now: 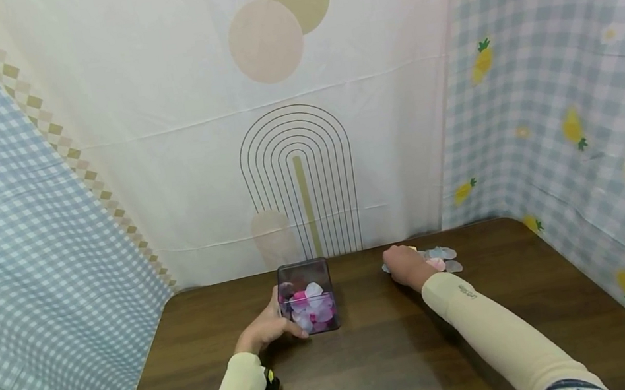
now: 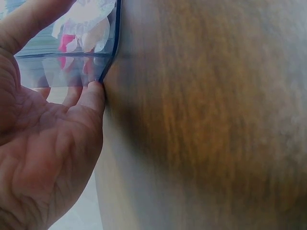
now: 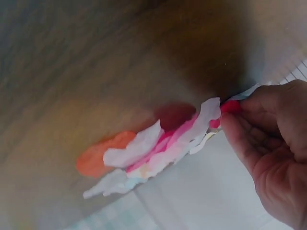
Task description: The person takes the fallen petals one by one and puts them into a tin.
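Note:
A see-through plastic box (image 1: 305,298) stands on the table, partly filled with pink, white and lilac petal-like pieces (image 1: 316,308). My left hand (image 1: 269,324) grips its left side, thumb at the front and fingers behind; in the left wrist view, the fingertips touch a lower edge of the box. Farther right, my right hand (image 1: 408,266) is at a loose pile of thin petals (image 1: 440,257). The right wrist view shows that hand (image 3: 276,139) pinching a red petal (image 3: 231,106) between thumb and finger. White, pink and orange petals (image 3: 108,153) lie beside it.
The brown wooden table (image 1: 372,360) ends at a white printed cloth (image 1: 200,204) at the back. Checked cloths hang at the left (image 1: 57,257) and right (image 1: 539,143). A black band (image 1: 271,384) is around my left wrist.

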A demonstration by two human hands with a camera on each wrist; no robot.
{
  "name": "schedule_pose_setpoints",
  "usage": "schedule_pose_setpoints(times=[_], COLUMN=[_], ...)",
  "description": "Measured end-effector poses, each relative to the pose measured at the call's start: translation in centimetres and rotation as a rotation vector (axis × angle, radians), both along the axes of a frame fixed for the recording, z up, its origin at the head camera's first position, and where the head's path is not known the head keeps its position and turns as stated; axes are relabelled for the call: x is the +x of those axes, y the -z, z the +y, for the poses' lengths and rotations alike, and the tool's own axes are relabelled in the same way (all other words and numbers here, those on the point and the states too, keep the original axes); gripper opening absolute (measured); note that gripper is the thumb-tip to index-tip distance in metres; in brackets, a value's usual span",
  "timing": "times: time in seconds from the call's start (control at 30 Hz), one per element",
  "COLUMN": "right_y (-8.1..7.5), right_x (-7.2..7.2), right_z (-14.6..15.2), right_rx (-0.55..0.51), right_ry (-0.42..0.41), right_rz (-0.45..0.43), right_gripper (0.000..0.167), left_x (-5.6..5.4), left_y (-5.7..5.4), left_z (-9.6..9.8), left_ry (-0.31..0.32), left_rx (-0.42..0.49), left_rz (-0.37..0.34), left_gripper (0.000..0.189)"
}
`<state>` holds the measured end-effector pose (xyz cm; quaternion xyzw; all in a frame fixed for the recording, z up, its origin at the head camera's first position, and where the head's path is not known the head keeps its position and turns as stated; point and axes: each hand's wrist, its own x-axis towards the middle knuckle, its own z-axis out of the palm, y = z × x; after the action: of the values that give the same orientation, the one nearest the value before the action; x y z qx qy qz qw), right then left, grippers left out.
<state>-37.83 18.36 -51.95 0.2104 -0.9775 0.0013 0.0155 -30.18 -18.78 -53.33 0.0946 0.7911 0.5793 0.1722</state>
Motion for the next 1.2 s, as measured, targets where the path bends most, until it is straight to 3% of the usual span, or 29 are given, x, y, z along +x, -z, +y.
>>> schedule_pose_setpoints(times=[0.2, 0.47, 0.9, 1.07, 1.2], right_y=[-1.1, -2.9, -4.1, -5.3, -5.5], right_x=[0.3, 1.2, 3.4, 4.9, 5.7], right_z=[1.3, 2.1, 1.2, -0.7, -2.1], right_rx=[-0.038, -0.272, -0.585, -0.712, -0.743], right_ry=[0.089, 0.117, 0.004, -0.073, -0.116], right_rz=[-0.040, -0.037, 0.145, 0.152, 0.157], right_gripper=[0.005, 0.017, 0.010, 0.008, 0.006], left_x=[-0.1, -0.1, 0.0, 0.1, 0.2], left_y=[-0.1, -0.6, -0.4, -0.2, 0.1], left_z=[0.2, 0.1, -0.2, -0.1, 0.0], left_ry=[0.011, -0.005, 0.000, -0.004, -0.009], left_rx=[0.000, 0.002, 0.012, 0.007, 0.006], left_rz=[0.006, 0.003, -0.001, -0.002, -0.005], left_gripper=[0.117, 0.117, 0.116, 0.115, 0.114])
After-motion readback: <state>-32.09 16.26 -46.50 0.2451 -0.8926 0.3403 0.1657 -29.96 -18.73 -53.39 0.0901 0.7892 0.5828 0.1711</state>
